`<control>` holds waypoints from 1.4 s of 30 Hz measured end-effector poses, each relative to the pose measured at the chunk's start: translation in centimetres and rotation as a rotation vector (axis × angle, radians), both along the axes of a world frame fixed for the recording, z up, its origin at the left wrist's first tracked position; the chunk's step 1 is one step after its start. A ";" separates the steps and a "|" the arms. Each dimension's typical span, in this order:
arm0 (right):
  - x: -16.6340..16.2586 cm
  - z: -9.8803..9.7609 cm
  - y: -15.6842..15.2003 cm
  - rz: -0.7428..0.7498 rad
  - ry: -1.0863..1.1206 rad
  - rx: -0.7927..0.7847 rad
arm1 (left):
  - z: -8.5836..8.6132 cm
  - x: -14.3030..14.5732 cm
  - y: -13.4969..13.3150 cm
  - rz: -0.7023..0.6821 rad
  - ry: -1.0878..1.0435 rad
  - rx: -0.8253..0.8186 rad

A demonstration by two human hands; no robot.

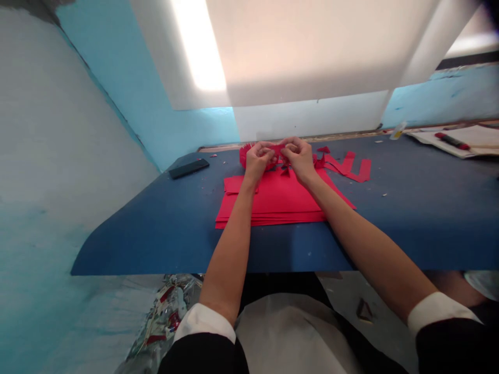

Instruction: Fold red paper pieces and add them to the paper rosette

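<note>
Between my two hands is a small piece of red paper (pixel 278 150), raised above a stack of red paper sheets (pixel 288 200). My left hand (pixel 259 158) pinches its left side and my right hand (pixel 298 156) pinches its right side. Just behind my left hand stands a red folded-paper piece with a spiky edge (pixel 244 154), partly hidden by the fingers. Small folded red pieces (pixel 319 160) lie beside my right hand. A smaller red paper rectangle (pixel 234 185) rests on the stack's left corner.
Red paper strips (pixel 356 170) lie right of the stack. A black phone (pixel 189 169) is on the blue tabletop (pixel 167 218) at left. At the far right are a small glue bottle (pixel 398 131), a red and black marker (pixel 452 141) and papers (pixel 481 137). Litter (pixel 167 311) covers the floor below.
</note>
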State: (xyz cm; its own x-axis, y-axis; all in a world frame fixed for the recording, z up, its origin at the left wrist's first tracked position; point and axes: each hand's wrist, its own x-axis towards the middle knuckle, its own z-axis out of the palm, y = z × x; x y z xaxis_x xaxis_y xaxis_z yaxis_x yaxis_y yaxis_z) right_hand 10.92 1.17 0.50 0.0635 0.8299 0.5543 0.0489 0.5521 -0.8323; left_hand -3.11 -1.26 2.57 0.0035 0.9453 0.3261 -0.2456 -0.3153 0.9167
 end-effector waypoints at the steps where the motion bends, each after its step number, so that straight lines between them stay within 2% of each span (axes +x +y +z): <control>1: 0.0 0.0 -0.1 -0.003 0.004 0.007 | 0.1 0.0 -0.2 -0.022 -0.004 -0.006; 6: -0.2 0.5 -0.6 -0.010 0.023 0.030 | 0.4 0.0 -0.8 -0.079 -0.030 0.009; 12: -0.2 0.9 -1.2 -0.016 -0.008 0.043 | 0.4 -0.2 -0.5 -0.080 -0.022 -0.018; 16: -0.4 0.7 -1.2 -0.097 -0.065 0.117 | -0.3 -0.2 0.2 -0.026 0.027 0.025; 21: -0.7 0.2 -0.9 -0.132 -0.088 0.110 | -0.6 -0.1 0.6 0.078 0.043 0.080; 37: -0.4 0.0 0.1 -0.094 -0.075 0.075 | 0.0 0.1 -0.1 0.088 0.121 0.159; 42: -0.2 -0.3 0.5 -0.110 -0.106 0.103 | -0.4 0.1 0.5 0.063 0.068 0.086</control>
State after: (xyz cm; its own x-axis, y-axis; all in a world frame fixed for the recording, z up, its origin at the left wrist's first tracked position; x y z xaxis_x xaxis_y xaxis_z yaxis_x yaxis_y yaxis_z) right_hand 10.67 1.69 0.16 0.0880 0.7598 0.6441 0.1981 0.6204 -0.7589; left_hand -3.06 -0.71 2.20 -0.0301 0.9129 0.4070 -0.1615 -0.4063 0.8993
